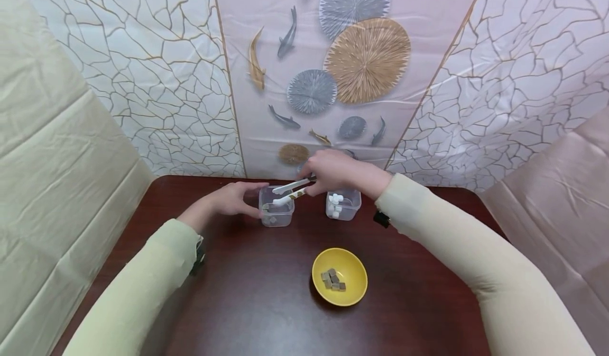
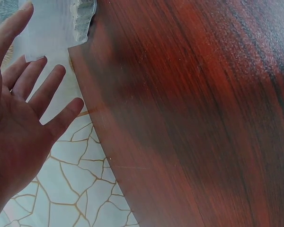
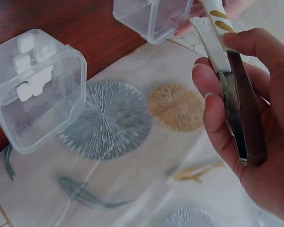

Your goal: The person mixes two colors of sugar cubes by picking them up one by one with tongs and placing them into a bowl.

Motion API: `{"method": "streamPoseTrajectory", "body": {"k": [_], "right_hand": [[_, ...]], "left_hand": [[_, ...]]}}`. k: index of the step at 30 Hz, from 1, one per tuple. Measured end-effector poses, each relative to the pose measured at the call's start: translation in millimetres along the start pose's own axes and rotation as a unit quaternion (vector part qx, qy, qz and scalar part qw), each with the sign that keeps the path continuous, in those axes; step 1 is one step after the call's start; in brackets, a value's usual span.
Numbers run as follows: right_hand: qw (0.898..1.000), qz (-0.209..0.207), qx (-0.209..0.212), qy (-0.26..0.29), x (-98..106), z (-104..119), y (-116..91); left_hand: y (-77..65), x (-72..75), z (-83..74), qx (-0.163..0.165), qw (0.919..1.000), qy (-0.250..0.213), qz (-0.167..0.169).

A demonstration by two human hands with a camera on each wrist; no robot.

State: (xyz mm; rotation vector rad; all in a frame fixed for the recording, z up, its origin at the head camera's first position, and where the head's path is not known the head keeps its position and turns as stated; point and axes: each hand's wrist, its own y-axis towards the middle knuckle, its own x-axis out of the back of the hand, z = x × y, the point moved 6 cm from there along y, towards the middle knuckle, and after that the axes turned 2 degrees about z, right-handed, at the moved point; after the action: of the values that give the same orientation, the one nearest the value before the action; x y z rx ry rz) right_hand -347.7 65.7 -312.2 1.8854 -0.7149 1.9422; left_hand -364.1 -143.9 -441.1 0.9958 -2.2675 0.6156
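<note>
My left hand (image 1: 233,200) grips a small clear plastic container (image 1: 284,219) at its left side, thumb on the near part and a finger reaching the back. Grey cubes (image 1: 273,219) lie at its bottom; the left wrist view shows rough grey pieces (image 2: 81,21) through the wall. My right hand (image 1: 333,171) holds tongs (image 3: 213,49), with metal arms and white, gold-spotted ends, thumb on one side and fingers on the other. The tongs' tips are apart, over the opening of the clear container, coming from the right.
Right of it, a second clear container (image 1: 352,208) holds several white pieces (image 1: 334,200). A yellow bowl (image 1: 357,287) with several grey-brown cubes (image 1: 335,281) stands nearer on the dark wood table (image 1: 257,303). A patterned cloth (image 1: 266,134) hangs at the table's back edge.
</note>
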Motion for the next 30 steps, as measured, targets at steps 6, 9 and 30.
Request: {"method": "streamPoseTrajectory", "body": {"k": [6,9,30], "right_hand": [[0.998,0.040,-0.014,-0.047,-16,1,27],[0.996,0.066,-0.028,-0.047,-23,0,37],[0.982,0.157,-0.065,-0.084,-48,14,71]], "left_hand": [[-0.7,0.1,-0.9,0.004,1.0000,-0.003,0.000],[-0.9,0.5,-0.9,0.006,1.0000,0.003,-0.001],[-0.2,2.2,1.2,0.002,0.9994,0.035,-0.005]]}}
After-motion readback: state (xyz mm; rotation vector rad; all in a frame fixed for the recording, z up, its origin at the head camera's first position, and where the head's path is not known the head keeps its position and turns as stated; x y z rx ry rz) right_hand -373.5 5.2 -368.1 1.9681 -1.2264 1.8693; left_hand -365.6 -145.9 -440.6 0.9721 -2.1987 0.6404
